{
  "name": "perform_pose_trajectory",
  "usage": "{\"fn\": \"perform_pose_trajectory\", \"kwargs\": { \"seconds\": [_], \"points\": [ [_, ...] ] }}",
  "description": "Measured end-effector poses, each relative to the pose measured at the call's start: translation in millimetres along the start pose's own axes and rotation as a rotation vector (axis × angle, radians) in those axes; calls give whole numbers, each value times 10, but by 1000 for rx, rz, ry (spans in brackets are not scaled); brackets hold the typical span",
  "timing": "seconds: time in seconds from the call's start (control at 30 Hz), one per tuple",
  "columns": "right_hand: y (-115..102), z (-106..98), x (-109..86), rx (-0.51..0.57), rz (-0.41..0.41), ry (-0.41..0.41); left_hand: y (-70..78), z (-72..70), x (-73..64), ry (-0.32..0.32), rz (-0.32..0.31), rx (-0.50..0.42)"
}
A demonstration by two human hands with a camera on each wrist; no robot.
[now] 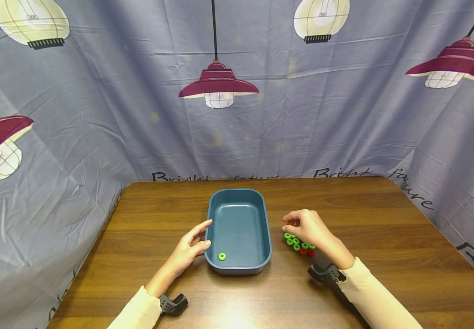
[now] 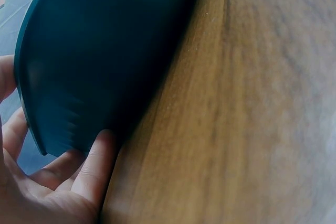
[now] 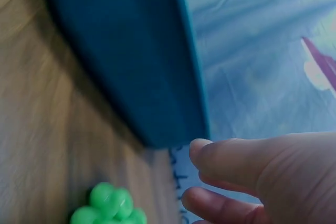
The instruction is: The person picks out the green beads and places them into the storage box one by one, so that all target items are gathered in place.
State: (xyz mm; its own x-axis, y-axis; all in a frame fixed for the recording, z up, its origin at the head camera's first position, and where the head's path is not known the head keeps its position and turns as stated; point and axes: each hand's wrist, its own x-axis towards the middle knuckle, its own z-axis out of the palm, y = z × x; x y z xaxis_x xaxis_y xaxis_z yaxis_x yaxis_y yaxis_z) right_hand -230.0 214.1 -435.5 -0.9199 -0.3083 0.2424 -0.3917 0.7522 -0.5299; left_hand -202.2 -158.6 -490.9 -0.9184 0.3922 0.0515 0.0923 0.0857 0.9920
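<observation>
A blue-teal rectangular bin (image 1: 237,270) stands on the wooden table, one green ring (image 1: 222,257) on its floor near the front left corner. My left hand (image 1: 188,246) rests against the bin's left side with fingers spread. In the left wrist view, its fingertips (image 2: 100,148) touch the outer wall and others reach the rim. Right of the bin, my right hand (image 1: 308,226) hovers over a small cluster of green rings (image 1: 296,241) and red rings (image 1: 303,252), partly covering them. Its thumb and fingers are bent and apart, with nothing seen between them in the right wrist view.
The wooden table (image 1: 159,201) runs out to both sides of the bin. A grey-blue curtain (image 1: 146,114) with printed lamps hangs behind and beside it. Black straps (image 1: 326,273) with devices sit on both wrists, over cream sleeves.
</observation>
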Motion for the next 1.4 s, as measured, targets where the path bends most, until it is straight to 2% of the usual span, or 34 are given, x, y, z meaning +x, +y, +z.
{"fn": "perform_pose_trajectory", "kwargs": {
  "seconds": [0.37, 0.9, 1.13, 1.27, 1.4],
  "points": [
    [310, 14, -112, -40, -2, -22, -2, -5, 2, -9, 7, -21],
    [408, 91, -130, -21, -8, -29, -7, -8, -5, -3, 3, -12],
    [449, 119, -144, 42, -78, 23, -11, -7, 7, -14, 13, -38],
    [473, 109, -128, 25, -8, -13, -14, -9, 8, -23, 17, -51],
    [484, 106, -117, 1, 16, -40, -15, -12, 5, -27, 25, -53]
  ]
}}
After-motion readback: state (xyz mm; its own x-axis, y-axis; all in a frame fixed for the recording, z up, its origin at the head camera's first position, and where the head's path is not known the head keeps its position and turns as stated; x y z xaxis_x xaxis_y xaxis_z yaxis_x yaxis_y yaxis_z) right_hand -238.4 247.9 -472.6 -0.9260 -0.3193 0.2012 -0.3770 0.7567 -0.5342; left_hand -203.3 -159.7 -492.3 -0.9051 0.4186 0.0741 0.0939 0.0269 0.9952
